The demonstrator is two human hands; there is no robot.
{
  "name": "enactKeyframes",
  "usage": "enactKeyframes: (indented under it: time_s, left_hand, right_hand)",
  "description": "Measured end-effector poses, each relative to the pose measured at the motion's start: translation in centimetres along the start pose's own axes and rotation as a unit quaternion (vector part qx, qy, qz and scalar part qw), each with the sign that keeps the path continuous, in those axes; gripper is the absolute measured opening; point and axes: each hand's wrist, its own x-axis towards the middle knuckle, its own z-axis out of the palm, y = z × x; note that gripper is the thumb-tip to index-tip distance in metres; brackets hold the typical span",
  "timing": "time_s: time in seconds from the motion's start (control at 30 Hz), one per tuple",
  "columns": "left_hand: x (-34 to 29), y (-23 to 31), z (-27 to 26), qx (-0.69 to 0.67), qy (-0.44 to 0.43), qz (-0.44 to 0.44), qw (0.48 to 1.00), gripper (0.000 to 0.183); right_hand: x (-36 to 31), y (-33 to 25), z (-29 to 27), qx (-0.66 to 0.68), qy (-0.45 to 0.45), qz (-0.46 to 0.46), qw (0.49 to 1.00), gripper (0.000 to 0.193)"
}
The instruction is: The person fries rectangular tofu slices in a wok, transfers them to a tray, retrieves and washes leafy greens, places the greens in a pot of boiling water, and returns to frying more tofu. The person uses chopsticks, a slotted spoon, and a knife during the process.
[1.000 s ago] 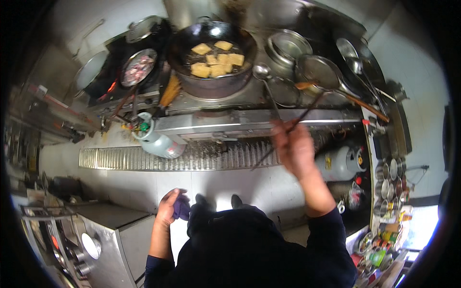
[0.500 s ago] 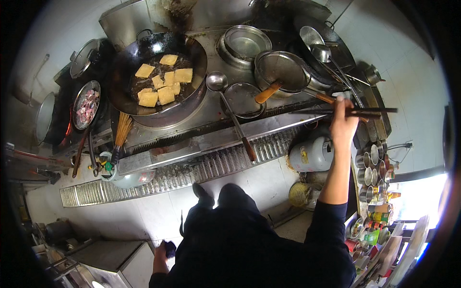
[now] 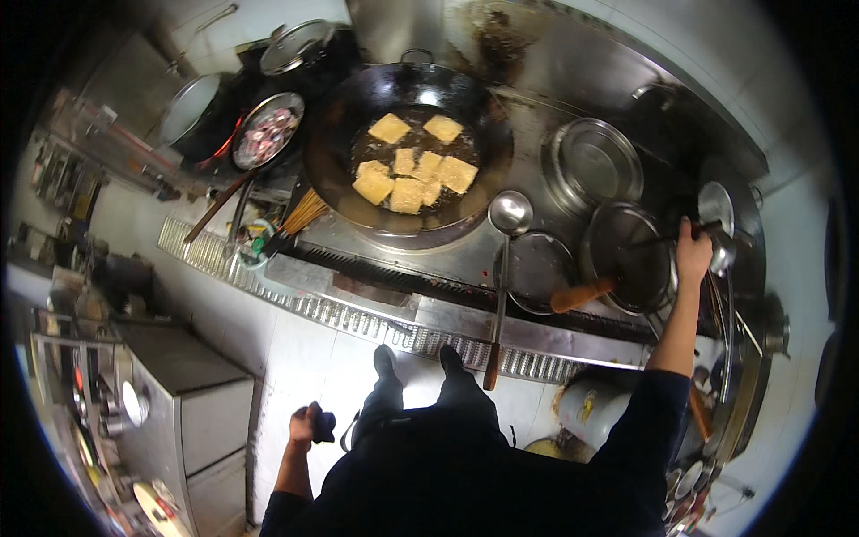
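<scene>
My right hand (image 3: 693, 255) is closed around dark long chopsticks (image 3: 658, 240), at the right of the stove. Their tips point left, over a round mesh strainer (image 3: 626, 268) with a wooden handle (image 3: 582, 295). At lower left, my left hand (image 3: 304, 425) grips a small dark object (image 3: 323, 426) whose kind is unclear, held low, away from the stove. A large black wok (image 3: 324, 179) at the middle of the stove holds dark oil and several flat golden pieces (image 3: 405, 195), square or cut smaller. Beside the wok lies a steel ladle (image 3: 511, 213), its handle reaching over the stove's front edge.
A steel pot (image 3: 601, 161) stands behind the strainer. More ladles and strainers (image 3: 720, 210) lie at the far right. Left of the wok, a pan of pinkish pieces (image 3: 267, 132) sits near a bamboo brush (image 3: 304, 213). A gas cylinder (image 3: 595, 412) stands below the stove's front.
My view has swung, so the stove sits further right in it. My right hand has moved with the chopsticks from the stove's right edge to above the strainer. My left hand shows more fully.
</scene>
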Motion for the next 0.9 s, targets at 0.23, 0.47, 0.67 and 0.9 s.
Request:
enactKeyframes:
  time_s: [0.23, 0.47, 0.67, 0.9]
  left_hand:
    - [-8.1, -15.9, 1.1, 0.058, 0.210, -0.249, 0.944, 0.048]
    - [-8.5, -17.7, 6.5, -0.107, 0.225, -0.195, 0.949, 0.050]
    - [-7.8, -14.7, 9.4, -0.165, 0.235, -0.088, 0.954, 0.043]
    - [-11.7, -18.2, 9.4, -0.221, 0.266, -0.182, 0.921, 0.042]
  right_hand:
    - [-1.4, -5.8, -3.5, 0.193, -0.176, -0.025, 0.965, 0.036]
    - [-15.1, -21.2, -1.1, 0.470, -0.382, -0.185, 0.774, 0.013]
    - [-23.6, -29.3, 3.9, 0.348, -0.402, -0.496, 0.687, 0.019]
    - [-25.4, -30.8, 10.4, 0.363, -0.417, -0.442, 0.706, 0.017]
